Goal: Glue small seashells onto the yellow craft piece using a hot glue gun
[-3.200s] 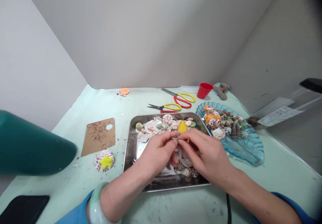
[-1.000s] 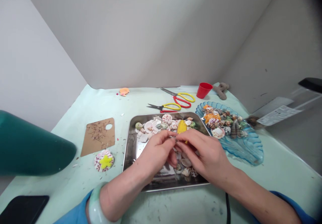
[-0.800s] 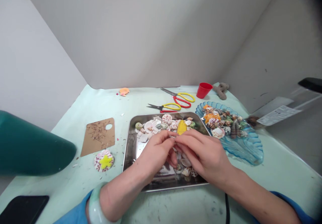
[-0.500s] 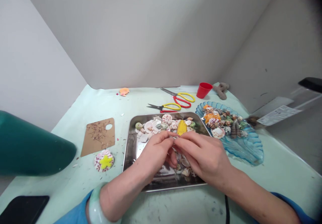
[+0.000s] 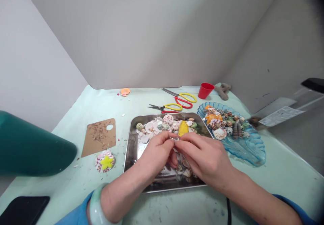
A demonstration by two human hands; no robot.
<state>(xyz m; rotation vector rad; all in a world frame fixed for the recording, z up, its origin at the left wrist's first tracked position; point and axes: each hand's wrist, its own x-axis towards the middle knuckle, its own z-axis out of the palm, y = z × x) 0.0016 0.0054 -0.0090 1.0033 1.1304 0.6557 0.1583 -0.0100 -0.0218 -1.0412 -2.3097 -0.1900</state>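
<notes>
Above a metal tray (image 5: pixel 128 152), both hands meet fingertip to fingertip. My left hand (image 5: pixel 158 154) is closed, its thumb and forefinger pinching one side of a small silvery piece (image 5: pixel 175 139) with a loop-like shape. On its other side, my right hand (image 5: pixel 205 154) pinches it too, closed at the fingertips. The piece is too small to name and partly covered by the fingers. Beneath and behind the hands, the tray holds many seashells (image 5: pixel 150 127) and a yellow oblong piece (image 5: pixel 183 128). Some shells lie hidden under the hands.
Two pairs of scissors (image 5: pixel 187 97) lie behind the tray, near a red cup (image 5: pixel 205 90). On the right is a blue dish (image 5: pixel 253 150) with shells. To the left are a brown card (image 5: pixel 97 137), a shell with a yellow flower (image 5: pixel 106 162), and a green cylinder (image 5: pixel 37 147).
The small silvery piece has turned slightly between the fingertips, so its loop shows more. Both hands stay almost in place over the tray.
</notes>
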